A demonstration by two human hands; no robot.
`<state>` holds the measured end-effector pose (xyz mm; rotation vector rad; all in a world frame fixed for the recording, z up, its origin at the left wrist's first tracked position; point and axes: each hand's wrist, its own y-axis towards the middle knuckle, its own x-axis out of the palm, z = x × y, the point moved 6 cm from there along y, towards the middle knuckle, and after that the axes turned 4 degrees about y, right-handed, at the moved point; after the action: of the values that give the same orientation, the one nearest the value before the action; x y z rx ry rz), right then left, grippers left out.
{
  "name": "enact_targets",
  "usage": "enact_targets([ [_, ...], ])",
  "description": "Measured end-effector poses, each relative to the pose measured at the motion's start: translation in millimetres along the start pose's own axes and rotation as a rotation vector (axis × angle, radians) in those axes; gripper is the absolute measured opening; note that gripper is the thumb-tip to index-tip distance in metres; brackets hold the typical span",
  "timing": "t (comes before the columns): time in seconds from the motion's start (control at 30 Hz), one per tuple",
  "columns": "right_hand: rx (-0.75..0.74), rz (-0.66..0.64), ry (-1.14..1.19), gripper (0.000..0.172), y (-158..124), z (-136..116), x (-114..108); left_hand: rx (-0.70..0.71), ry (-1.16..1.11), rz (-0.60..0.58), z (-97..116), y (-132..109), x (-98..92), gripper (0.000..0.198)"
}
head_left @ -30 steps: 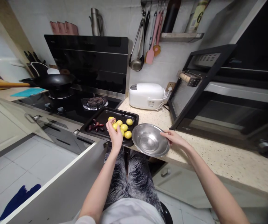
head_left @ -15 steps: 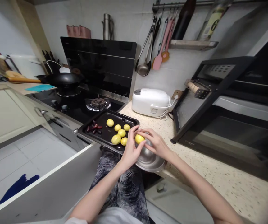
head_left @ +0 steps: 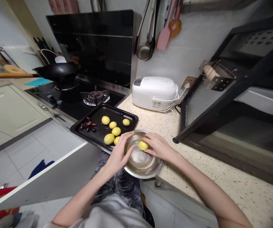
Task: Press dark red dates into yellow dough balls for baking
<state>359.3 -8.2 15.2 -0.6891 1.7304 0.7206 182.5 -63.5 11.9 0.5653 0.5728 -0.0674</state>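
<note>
My right hand [head_left: 158, 145] is closed around a smooth, yellow, lemon-sized ball [head_left: 143, 145], with thumb and fingertips on it, over the metal bowl [head_left: 142, 171]. My left hand [head_left: 120, 148] is at the bowl's left side, fingers stretched toward the far rim and thumb apart over the inside. Whether it bears the bowl's weight I cannot tell. Just beyond, a black baking tray [head_left: 98, 126] carries several yellow balls [head_left: 109, 139] of differing sizes. A small heap of dark red, date-like pieces [head_left: 88, 125] lies at the tray's left end.
A white appliance [head_left: 155, 93] with a cord stands against the wall on the speckled counter [head_left: 198, 164]. The gas burner [head_left: 96, 96] and a black wok [head_left: 58, 71] are to the left. At right is a black oven [head_left: 233, 136]. An open drawer [head_left: 55, 171] juts out beside my legs.
My left hand has come away from the ball to the bowl's left side, while the right keeps hold of it. More of the bowl's inside shows. The view has tipped downward.
</note>
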Motion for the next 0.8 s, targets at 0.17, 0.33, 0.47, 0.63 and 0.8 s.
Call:
enact_targets([
  [0.17, 0.030, -0.052, -0.066, 0.045, -2, -5, 9, -0.034, 0.028, -0.025, -2, -10, 6.5, 0.037],
  [0.33, 0.050, -0.014, -0.028, 0.050, -1, -4, 10, -0.020, 0.052, -0.003, 4, -13, 6.2, 0.026],
  [0.47, 0.050, 0.011, 0.030, 0.044, -1, -1, 11, 0.064, 0.101, 0.042, 10, -18, -7.7, 0.027],
  [0.63, 0.077, 0.066, 0.084, 0.047, -2, 3, 9, 0.087, 0.258, 0.123, -3, -29, -42.2, 0.031],
  [0.8, 0.082, 0.086, 0.080, 0.043, -1, 2, 4, 0.013, 0.348, 0.173, -20, -31, -66.4, 0.027],
])
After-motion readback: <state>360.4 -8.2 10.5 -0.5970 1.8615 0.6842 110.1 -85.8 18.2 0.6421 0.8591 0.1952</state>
